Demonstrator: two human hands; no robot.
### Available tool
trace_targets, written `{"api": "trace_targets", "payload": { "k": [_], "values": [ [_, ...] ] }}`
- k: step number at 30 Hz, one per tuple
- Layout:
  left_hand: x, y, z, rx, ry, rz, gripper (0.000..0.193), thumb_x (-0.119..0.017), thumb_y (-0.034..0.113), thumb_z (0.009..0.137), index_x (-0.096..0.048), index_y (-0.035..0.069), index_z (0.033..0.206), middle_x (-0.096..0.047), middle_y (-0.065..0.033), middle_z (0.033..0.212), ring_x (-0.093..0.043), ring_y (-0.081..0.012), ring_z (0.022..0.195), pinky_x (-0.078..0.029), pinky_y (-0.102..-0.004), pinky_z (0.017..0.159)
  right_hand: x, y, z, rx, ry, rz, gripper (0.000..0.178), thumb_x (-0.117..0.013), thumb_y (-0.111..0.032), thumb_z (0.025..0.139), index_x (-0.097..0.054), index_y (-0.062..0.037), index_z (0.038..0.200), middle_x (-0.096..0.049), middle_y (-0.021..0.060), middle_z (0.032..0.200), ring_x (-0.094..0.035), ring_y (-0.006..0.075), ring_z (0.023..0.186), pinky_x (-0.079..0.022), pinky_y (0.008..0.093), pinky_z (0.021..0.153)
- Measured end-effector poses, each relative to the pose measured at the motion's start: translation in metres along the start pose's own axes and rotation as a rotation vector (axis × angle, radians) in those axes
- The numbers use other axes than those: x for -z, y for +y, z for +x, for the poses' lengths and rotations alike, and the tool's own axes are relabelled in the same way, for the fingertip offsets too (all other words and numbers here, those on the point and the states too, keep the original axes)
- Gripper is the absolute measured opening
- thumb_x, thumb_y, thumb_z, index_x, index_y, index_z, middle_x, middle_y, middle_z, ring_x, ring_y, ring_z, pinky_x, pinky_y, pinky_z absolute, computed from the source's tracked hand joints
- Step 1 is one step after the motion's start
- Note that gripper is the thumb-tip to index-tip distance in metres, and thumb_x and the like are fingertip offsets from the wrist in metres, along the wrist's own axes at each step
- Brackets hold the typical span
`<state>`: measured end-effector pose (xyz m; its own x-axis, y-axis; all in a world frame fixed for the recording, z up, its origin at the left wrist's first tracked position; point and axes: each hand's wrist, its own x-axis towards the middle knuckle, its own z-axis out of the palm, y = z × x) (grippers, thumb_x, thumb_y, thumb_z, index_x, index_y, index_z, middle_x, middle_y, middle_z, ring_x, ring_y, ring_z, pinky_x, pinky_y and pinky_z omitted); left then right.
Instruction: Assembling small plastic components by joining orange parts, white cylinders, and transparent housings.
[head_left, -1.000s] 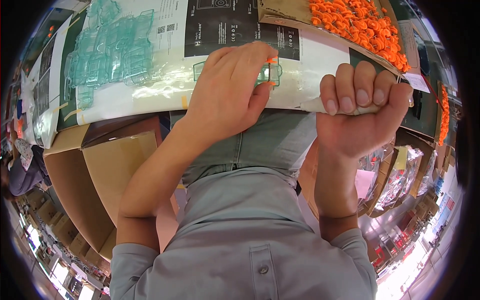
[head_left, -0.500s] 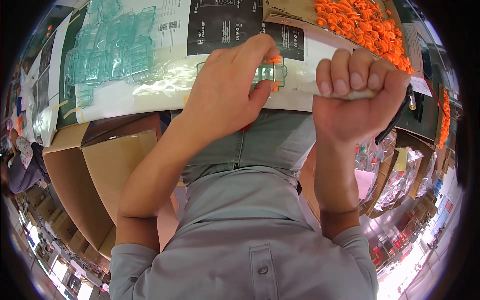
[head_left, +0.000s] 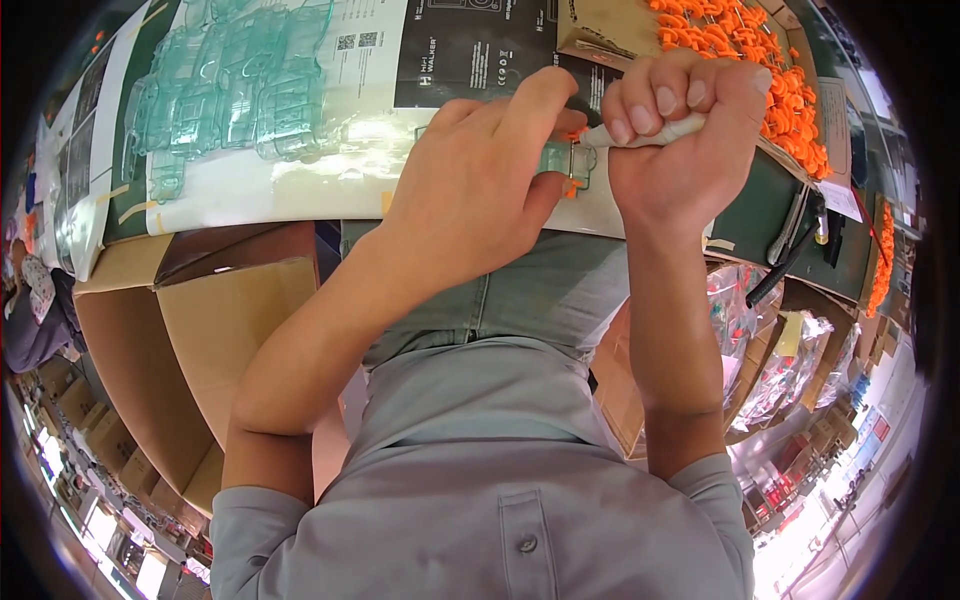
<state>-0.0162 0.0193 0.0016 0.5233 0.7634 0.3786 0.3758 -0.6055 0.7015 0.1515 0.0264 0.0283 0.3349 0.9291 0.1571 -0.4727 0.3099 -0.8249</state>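
Observation:
My left hand (head_left: 465, 190) is closed on a small clear green plastic part (head_left: 554, 157), its thumb and fingers at the part's right end. Across that end lies a thin metal axle (head_left: 572, 158) with a small orange wheel (head_left: 573, 188) at its near end; more orange shows at the far end, partly under my fingers. In a fist, my right hand (head_left: 685, 160) grips a whitish stick-like tool (head_left: 598, 137). The tool's tip points left and sits at the axle's far end; whether it touches cannot be made out.
Many similar clear green parts (head_left: 240, 95) are piled at the left of the worktable. A cardboard box (head_left: 605, 28) stands at the back, beside a heap of orange wheels with axles (head_left: 750, 60). An open carton (head_left: 140, 350) is below left; bagged parts (head_left: 785, 365) lie below right.
My right hand has moved left, bringing the tool's tip to the axle's far end. My left hand still holds the green part, and the whole view has shifted slightly.

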Motion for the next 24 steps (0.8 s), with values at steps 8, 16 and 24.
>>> {"api": "trace_targets", "payload": {
  "k": [8,16,24],
  "values": [
    [-0.001,0.000,-0.001,0.052,-0.063,-0.006,0.066,-0.075,0.001,0.078,-0.042,0.002,0.135,-0.073,-0.0098,0.116,-0.069,-0.0311,0.109,-0.046,-0.0428,0.092,-0.016,0.000,-0.001,-0.046,-0.061,-0.151,0.031,-0.044,-0.027,0.105,-0.040,-0.0111,0.079,-0.040,0.0038,0.065,-0.036,0.0141,0.051,-0.032,0.0302,0.045],
    [0.000,0.002,-0.001,0.069,-0.075,0.007,0.067,-0.075,0.002,0.078,-0.041,0.002,0.136,-0.073,-0.0114,0.115,-0.069,-0.0309,0.107,-0.046,-0.0426,0.093,-0.025,0.008,-0.003,-0.005,-0.070,-0.346,0.032,-0.044,-0.026,0.104,-0.038,-0.0097,0.078,-0.037,0.0035,0.060,-0.031,0.0129,0.045,-0.029,0.0297,0.040],
    [-0.004,-0.001,-0.010,-0.077,0.034,0.087,0.054,-0.076,0.006,0.081,-0.049,0.003,0.127,-0.071,-0.0075,0.110,-0.069,-0.0279,0.100,-0.048,-0.0412,0.089,0.001,-0.006,-0.007,-0.014,0.041,-0.071,0.040,-0.041,-0.038,0.107,-0.039,-0.0119,0.077,-0.041,0.0046,0.064,-0.040,0.0174,0.050,-0.037,0.0339,0.044]
  ]
}}
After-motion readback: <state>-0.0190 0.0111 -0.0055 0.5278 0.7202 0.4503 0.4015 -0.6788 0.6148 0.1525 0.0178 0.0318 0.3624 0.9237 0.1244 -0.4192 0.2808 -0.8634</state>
